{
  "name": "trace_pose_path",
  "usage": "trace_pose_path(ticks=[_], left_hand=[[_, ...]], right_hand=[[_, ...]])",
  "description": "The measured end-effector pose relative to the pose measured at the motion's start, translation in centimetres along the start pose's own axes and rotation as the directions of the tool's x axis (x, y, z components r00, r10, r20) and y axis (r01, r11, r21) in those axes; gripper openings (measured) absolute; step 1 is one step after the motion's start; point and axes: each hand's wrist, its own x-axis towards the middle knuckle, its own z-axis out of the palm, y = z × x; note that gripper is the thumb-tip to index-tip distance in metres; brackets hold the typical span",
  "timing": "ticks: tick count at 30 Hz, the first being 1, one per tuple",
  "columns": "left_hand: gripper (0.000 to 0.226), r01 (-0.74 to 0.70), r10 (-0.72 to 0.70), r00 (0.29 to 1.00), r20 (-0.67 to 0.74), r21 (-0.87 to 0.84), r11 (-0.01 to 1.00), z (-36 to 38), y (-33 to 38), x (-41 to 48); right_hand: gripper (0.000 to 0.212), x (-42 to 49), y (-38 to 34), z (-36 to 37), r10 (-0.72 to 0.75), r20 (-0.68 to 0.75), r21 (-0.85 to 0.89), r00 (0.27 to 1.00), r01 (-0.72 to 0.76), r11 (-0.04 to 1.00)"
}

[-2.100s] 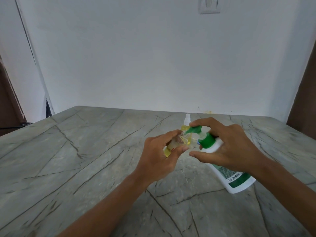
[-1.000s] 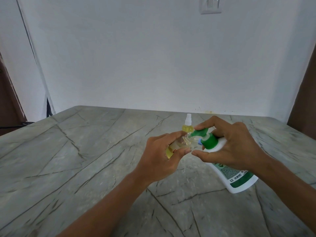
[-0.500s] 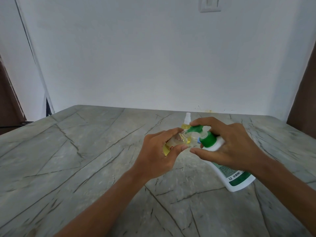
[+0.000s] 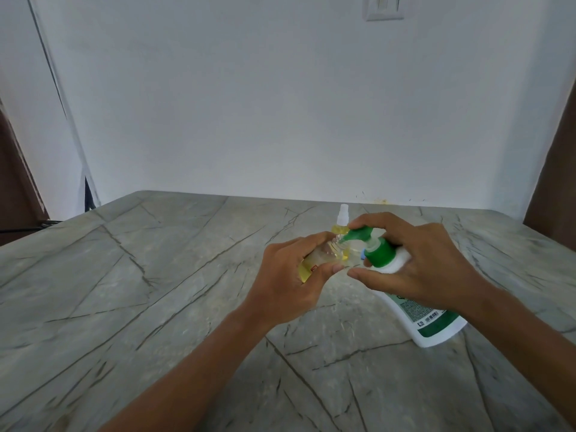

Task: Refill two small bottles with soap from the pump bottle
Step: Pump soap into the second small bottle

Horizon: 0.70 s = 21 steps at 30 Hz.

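My left hand (image 4: 296,275) grips a small clear bottle (image 4: 314,260) with a yellow label, tilted so its open mouth meets the green pump nozzle. My right hand (image 4: 417,269) is wrapped round the neck of the white pump bottle (image 4: 436,319), which leans toward the left with its base on the table; the forefinger lies on top of the green pump head (image 4: 361,235). A second small bottle (image 4: 342,218) with a white spray cap and yellowish contents stands upright just behind the hands, partly hidden by them.
The grey marbled table (image 4: 156,291) runs back to a white wall. A dark door frame stands at the right edge (image 4: 554,169) and another at the far left. A small blue piece (image 4: 363,254) shows between the hands; I cannot tell what it is.
The pump head dipped under my right forefinger a second ago and has come back up. Both hands and the two bottles have stayed in nearly the same place.
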Motion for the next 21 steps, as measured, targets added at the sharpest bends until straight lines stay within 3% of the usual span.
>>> trace_pose_path(ticks=[5,12,21], left_hand=[[0.052,0.01,-0.01,1.0,0.003,-0.002,1.0,-0.02,-0.07,0.0],[0.05,-0.003,0.002,1.0,-0.012,-0.011,1.0,0.11,0.15,0.05],[0.049,-0.004,0.004,1.0,0.005,-0.015,1.0,0.36,0.11,-0.18]], right_hand=[[0.067,-0.15,0.43,0.07,-0.032,0.052,-0.066,0.998,0.036,0.997],[0.065,0.08,-0.03,-0.16,-0.017,0.013,0.055,1.0,0.016,0.998],[0.059,0.06,0.05,-0.07,-0.014,0.002,0.037,1.0,0.014,0.999]])
